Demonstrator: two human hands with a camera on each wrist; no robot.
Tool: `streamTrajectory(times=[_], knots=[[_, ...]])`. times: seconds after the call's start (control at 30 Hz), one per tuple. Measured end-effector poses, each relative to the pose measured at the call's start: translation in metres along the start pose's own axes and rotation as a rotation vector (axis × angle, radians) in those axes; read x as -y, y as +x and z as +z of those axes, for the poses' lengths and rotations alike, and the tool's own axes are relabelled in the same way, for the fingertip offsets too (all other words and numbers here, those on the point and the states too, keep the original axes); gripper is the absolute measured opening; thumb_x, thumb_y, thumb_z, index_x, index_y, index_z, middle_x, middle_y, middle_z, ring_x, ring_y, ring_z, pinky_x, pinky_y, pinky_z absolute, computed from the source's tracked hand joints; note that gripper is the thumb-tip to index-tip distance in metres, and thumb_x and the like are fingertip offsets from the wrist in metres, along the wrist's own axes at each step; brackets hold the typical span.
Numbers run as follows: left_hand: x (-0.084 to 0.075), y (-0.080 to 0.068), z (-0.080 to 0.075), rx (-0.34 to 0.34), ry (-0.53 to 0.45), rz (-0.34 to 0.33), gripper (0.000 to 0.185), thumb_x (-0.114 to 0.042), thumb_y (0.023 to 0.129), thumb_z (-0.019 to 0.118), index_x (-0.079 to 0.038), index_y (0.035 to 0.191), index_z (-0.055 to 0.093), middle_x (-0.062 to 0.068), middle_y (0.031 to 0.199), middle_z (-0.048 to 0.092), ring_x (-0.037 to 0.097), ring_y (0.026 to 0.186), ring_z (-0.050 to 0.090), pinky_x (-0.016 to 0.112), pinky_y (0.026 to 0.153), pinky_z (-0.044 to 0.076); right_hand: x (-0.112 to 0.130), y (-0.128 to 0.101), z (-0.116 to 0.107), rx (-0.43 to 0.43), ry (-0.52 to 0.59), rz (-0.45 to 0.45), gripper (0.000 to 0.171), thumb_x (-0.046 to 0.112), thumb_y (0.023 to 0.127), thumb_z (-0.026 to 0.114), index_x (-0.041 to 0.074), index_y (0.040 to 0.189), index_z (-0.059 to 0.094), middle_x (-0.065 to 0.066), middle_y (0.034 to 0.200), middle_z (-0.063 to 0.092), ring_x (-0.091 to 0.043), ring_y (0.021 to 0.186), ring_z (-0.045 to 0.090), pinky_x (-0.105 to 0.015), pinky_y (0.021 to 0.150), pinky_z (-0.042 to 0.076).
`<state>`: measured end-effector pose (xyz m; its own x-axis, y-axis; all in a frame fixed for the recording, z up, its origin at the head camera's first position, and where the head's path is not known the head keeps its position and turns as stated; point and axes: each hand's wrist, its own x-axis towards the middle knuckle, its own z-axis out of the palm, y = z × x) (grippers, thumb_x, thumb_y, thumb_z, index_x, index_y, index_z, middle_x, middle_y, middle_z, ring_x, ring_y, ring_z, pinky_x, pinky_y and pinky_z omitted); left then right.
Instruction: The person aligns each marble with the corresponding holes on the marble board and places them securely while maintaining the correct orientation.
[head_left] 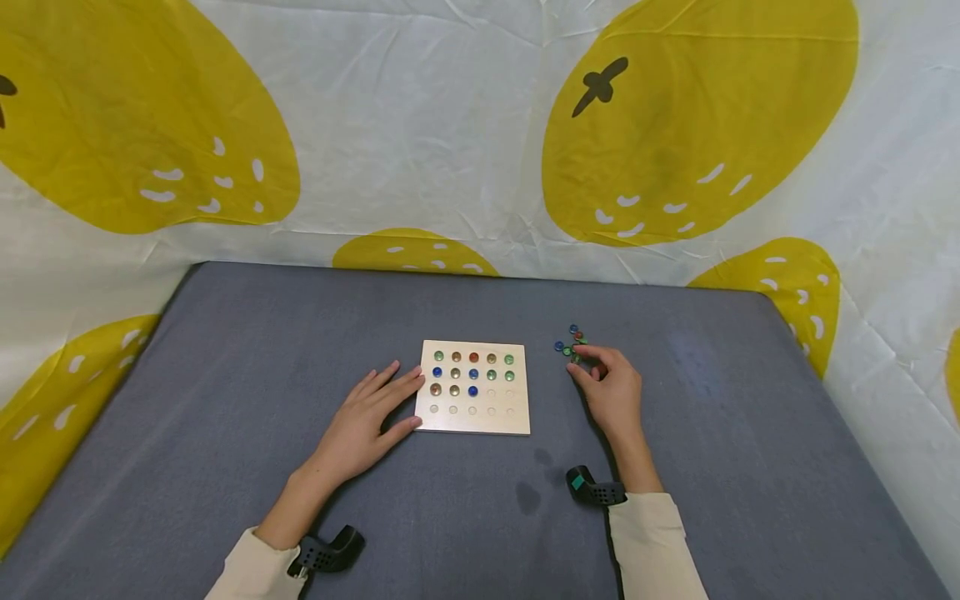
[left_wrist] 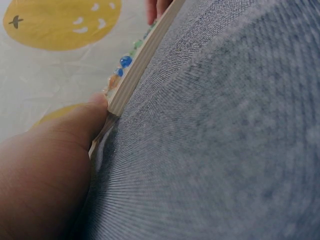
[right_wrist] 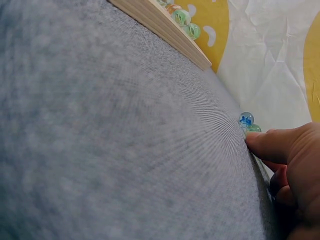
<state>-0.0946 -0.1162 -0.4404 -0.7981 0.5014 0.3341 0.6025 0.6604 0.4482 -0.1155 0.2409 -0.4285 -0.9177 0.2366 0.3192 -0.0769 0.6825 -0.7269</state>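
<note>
A pale wooden board [head_left: 472,423] with rows of round hollows lies flat on the table. Glass marbles in green, amber, red and blue, such as a blue marble [head_left: 472,391], sit in the two back rows and the left part of the third; the front row is bare. My left hand [head_left: 367,427] rests at the board's left edge, fingers spread, thumb [left_wrist: 97,107] touching the near corner. To the board's right, my right hand [head_left: 615,387] reaches into loose marbles [head_left: 567,350], thumb and index finger around a green marble [head_left: 576,359]. Whether they pinch it is unclear.
Grey cloth covers the table [head_left: 712,467], with dark spots [head_left: 528,498] in front of the board. A white curtain [head_left: 420,117] printed with yellow fruit hangs behind and at both sides. Each wrist wears a black camera band [head_left: 596,487].
</note>
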Motion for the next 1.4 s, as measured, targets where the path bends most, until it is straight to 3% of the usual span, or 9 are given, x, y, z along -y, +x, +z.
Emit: streamTrajectory(times=[0.53,0.9,1.4], knots=[[0.001,-0.001,0.004,-0.008,0.011,0.010,0.058,-0.036,0.091,0.065,-0.013,0.142,0.049,0.002,0.146,0.045,0.032,0.138,0.030,0.051,0.112,0.020,-0.003,-0.003,-0.001,-0.008,-0.017,0.038,0.023,0.014,0.081,0.079,0.006,0.101,0.073,-0.007,0.088,0.063,-0.017,0.059,0.044,-0.026,0.052,0.032],[0.002,-0.001,0.006,-0.013,0.012,0.010,0.058,-0.036,0.092,0.064,-0.014,0.143,0.049,0.001,0.146,0.044,0.031,0.139,0.030,0.051,0.113,0.019,-0.004,-0.003,0.000,-0.028,-0.018,0.023,0.018,0.015,0.080,0.080,0.007,0.095,0.075,-0.006,0.082,0.065,-0.017,0.057,0.046,-0.026,0.049,0.034],[0.001,-0.001,0.004,-0.012,0.011,0.015,0.057,-0.036,0.092,0.064,-0.012,0.142,0.049,0.003,0.145,0.045,0.032,0.138,0.030,0.051,0.112,0.020,0.007,-0.006,-0.001,-0.009,0.097,0.075,0.019,0.021,0.080,0.080,0.013,0.097,0.076,-0.002,0.085,0.068,-0.016,0.062,0.051,-0.022,0.054,0.039]])
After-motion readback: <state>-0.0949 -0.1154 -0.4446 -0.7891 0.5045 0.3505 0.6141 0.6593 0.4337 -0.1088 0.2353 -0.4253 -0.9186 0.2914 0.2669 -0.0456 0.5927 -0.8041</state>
